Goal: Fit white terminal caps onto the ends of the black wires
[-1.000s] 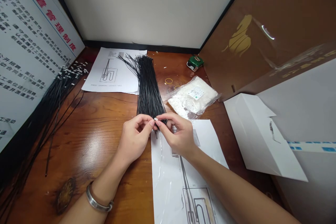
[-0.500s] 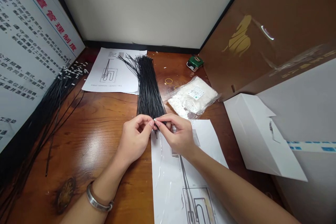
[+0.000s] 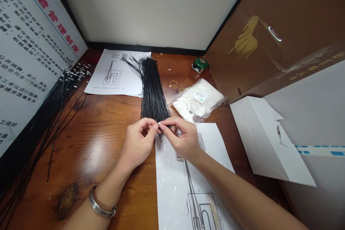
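Head view. Left hand (image 3: 138, 142): thumb and finger pressed together, apparently on a black wire, mostly hidden. Right hand (image 3: 185, 138): fingers pinching a small white plug (image 3: 159, 123), at the near end of the black wires (image 3: 152, 90), above the edge of a paper sheet (image 3: 172, 187) on the tabletop (image 3: 107, 122). Plug: likely light, hard plastic, easily dropped; best held by its sides. Wire: likely light, thin, springy, a little slippery; best gripped close behind its tip, where it bends least.
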A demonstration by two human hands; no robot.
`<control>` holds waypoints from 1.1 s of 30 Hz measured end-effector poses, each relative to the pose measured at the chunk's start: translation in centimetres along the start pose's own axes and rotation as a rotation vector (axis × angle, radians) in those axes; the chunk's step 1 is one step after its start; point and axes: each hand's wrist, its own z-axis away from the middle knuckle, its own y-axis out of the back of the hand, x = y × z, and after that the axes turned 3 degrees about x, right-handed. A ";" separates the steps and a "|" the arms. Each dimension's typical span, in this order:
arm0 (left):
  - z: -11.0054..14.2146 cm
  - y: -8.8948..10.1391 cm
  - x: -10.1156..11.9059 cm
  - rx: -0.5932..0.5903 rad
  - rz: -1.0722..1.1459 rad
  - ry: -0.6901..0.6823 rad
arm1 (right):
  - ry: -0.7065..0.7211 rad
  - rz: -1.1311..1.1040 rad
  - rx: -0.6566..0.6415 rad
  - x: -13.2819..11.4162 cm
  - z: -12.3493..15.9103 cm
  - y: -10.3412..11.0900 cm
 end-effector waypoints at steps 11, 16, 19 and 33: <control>0.1 0.0 0.1 0.014 0.004 0.022 | -0.079 0.053 0.062 0.2 0.4 -0.2; 0.1 -0.1 -0.1 0.021 -0.009 0.019 | -0.099 0.021 0.043 0.3 0.4 -0.2; 0.1 -0.1 -0.1 0.016 -0.010 0.021 | -0.125 0.002 0.024 0.2 0.4 -0.1; 0.0 -0.2 0.2 0.019 0.019 0.032 | -0.152 0.002 0.009 0.2 0.1 -0.1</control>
